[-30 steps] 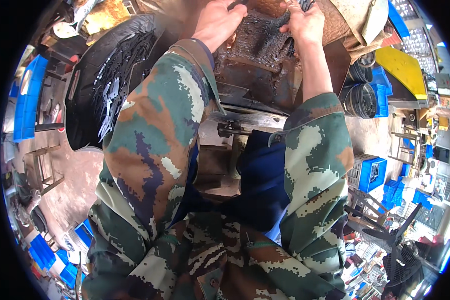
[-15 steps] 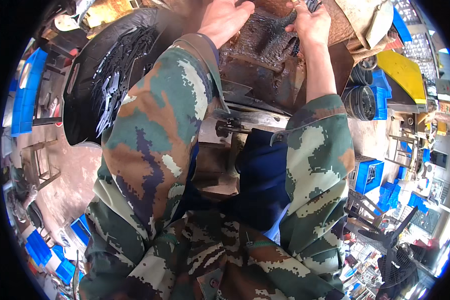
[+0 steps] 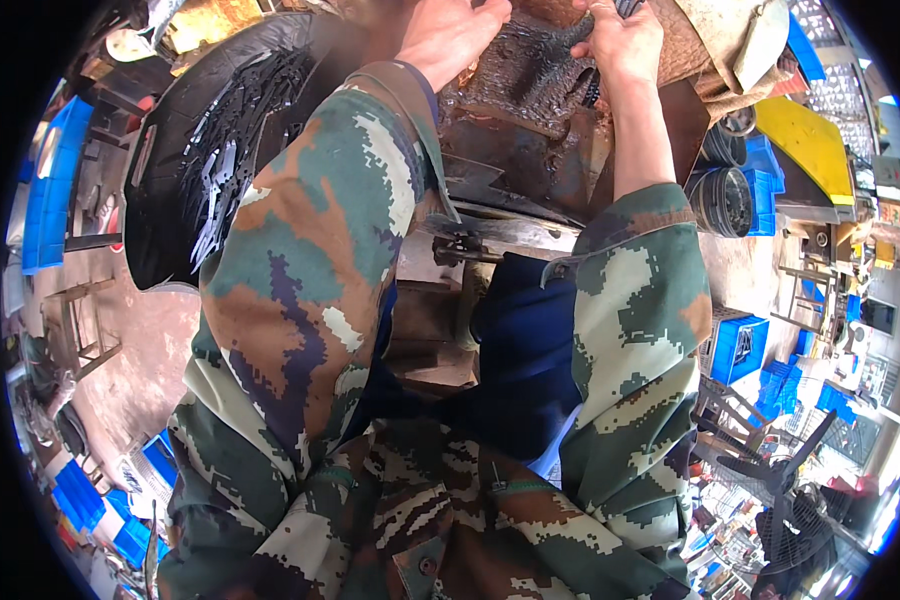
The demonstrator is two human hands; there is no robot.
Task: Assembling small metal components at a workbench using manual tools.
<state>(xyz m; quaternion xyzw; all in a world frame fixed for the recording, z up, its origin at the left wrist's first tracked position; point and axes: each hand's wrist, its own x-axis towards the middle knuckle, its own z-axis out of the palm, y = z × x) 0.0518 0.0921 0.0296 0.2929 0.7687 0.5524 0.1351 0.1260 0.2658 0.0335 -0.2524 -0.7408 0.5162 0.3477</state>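
My left hand (image 3: 452,40) is at the top edge, over the left side of a wet, brown, grimy work surface (image 3: 515,85). Its fingers are bent together, and whatever they hold is hidden. Across from it my right hand (image 3: 622,45) is closed around a small bundle of dark metal pieces (image 3: 627,8), partly cut off by the frame's edge. A dark, wet lump of grimy material (image 3: 555,60) lies between the hands. To the left stands a big black tub (image 3: 160,200) with a heap of thin dark metal strips (image 3: 232,150) in it.
Brown cloth or leather (image 3: 705,45) drapes at the upper right. Beyond it are round dark containers (image 3: 722,203), a blue bin (image 3: 760,200) and a yellow panel (image 3: 805,150). A black fan (image 3: 775,475) stands at the lower right. Blue crates (image 3: 50,190) line the left side.
My right hand has shifted slightly upward with the dark pieces still in it. The left hand has moved only a little, its fingers still bent together.
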